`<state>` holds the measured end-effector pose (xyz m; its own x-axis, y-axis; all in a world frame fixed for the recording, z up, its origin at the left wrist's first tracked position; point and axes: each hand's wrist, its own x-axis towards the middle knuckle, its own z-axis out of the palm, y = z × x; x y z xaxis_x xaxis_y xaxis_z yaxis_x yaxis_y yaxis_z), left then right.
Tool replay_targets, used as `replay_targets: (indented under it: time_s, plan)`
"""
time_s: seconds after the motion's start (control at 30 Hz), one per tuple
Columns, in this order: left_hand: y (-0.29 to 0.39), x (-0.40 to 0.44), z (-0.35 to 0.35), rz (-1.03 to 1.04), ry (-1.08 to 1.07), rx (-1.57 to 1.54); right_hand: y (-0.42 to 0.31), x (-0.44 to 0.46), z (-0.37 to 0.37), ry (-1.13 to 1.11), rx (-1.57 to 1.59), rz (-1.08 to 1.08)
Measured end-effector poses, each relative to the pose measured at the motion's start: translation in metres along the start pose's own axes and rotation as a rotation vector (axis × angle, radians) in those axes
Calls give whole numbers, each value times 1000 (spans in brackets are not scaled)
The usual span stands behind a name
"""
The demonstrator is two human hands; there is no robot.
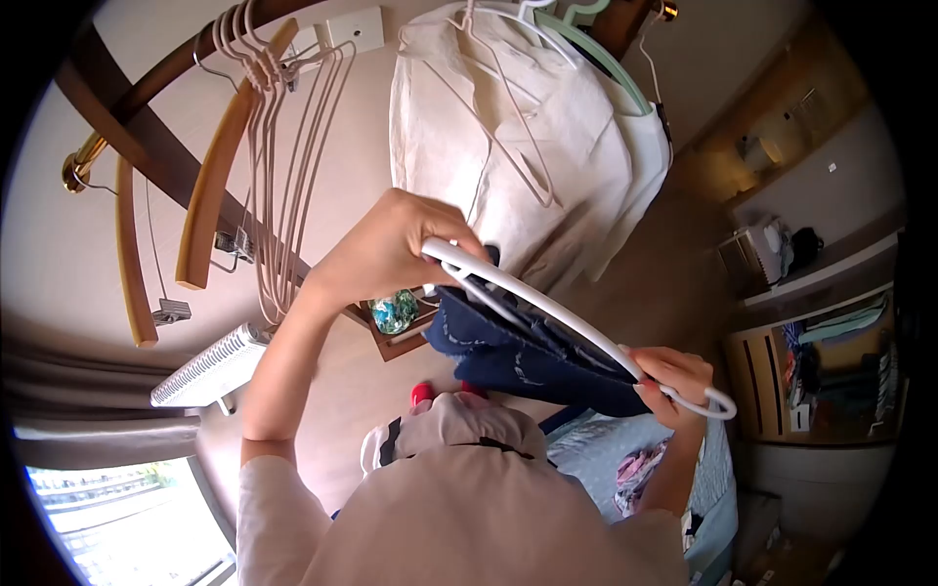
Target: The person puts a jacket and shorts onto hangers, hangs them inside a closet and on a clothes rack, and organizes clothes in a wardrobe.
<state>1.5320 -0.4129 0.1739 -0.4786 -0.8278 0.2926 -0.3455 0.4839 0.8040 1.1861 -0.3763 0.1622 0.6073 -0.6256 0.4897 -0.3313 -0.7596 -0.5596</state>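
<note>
A white plastic hanger (pixel 547 305) slants across the middle of the view, its hook at the lower right. My left hand (pixel 415 239) is closed on the hanger's upper left end. Near the hook, my right hand (pixel 674 381) grips the other end, fingers wrapped round it. Dark blue denim clothing (pixel 528 361) hangs just under the hanger and between my hands; how it is attached is partly hidden.
Cream garments (pixel 518 127) hang on a rail above. Wooden hangers (pixel 210 186) and thin pink ones are at the upper left. A white heater (pixel 210 366), a bed with light blue bedding (pixel 596 454) and open shelves (pixel 840 361) stand around.
</note>
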Motion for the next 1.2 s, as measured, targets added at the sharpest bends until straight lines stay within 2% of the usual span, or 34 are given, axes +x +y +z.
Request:
replay_targets:
  time_s: [0.03,0.13,0.2,0.23,0.3,0.37,0.5,0.57,0.63,0.73,0.8,0.87,0.9,0.97,1.0,1.13,1.2]
  plan:
    - [-2,-4,3,-7,-8,-2,0,-3,-1,1,6,8]
    - [-3,-16,12,-236,-27,-127,9,-6,-2,-78,102,79]
    - [2,-24,17,-383,-58,-322,18,-9,4,153,212,-110]
    - [2,-28,18,-463,-92,-437,19,-9,4,148,218,-110]
    - [-5,-33,29,-322,-128,-716,18,-10,2,175,322,-90]
    - [-7,-37,32,-416,-218,-954,17,-4,-1,128,315,-139]
    - [4,-39,32,-482,-227,-905,21,0,-6,-25,282,-248]
    - [3,-38,31,-498,-244,-923,21,-8,-3,-12,263,-263]
    - [0,-41,30,-473,-196,-947,22,-20,-2,109,293,-19]
    - [1,-43,33,-399,-60,-1089,28,-25,-4,129,257,-26]
    - [-5,-45,31,-369,-83,-1106,28,-28,-2,140,234,-29]
    - [-7,-46,32,-301,-119,-1155,25,-31,1,253,282,118]
    - [-4,-46,34,-302,-118,-1154,28,-33,-1,253,283,118]
    - [6,-49,38,-394,-21,-1026,37,-36,-9,112,284,16]
    - [14,-49,39,-424,-96,-1079,39,-37,-9,123,260,10]
    - [21,-53,44,-427,-90,-1133,52,-45,-8,147,322,-21]
    - [22,-53,45,-424,-119,-1177,58,-45,-7,182,511,-46]
